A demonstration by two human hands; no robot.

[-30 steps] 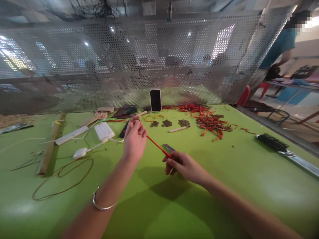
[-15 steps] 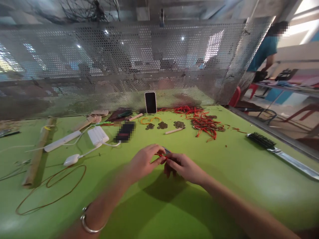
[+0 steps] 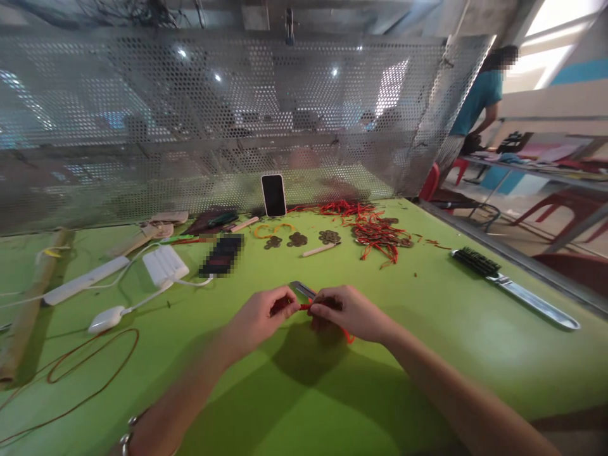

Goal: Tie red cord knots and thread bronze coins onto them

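So, silver bracelet (image 3: pixel 125 444) on the left wrist, nearest the camera, left of the red cord (image 3: pixel 304 307). Left hand (image 3: pixel 261 313) is pinched on the cord; right hand (image 3: pixel 349 310) is pinched on it close by, leaving a short length between the fingertips. Cord is held over the green surface (image 3: pixel 408 392). Orange-red loop (image 3: pixel 350 337) shows right of the cord, under the right hand. Metal blade (image 3: pixel 303 290) lies just beyond the cord; can't tell if the right hand also grips it. Brown string (image 3: pixel 136 347) loops well left of the cord, wire brush (image 3: pixel 498 277) well right. Beyond the cord: thin stick (image 3: pixel 319 250), then coin clusters (image 3: pixel 297 239). Red-strung pile (image 3: pixel 380 235) is beyond and right of it. Upright phone (image 3: pixel 274 196) stands farther beyond, slightly left. Perforated panel (image 3: pixel 213 114) behind that.
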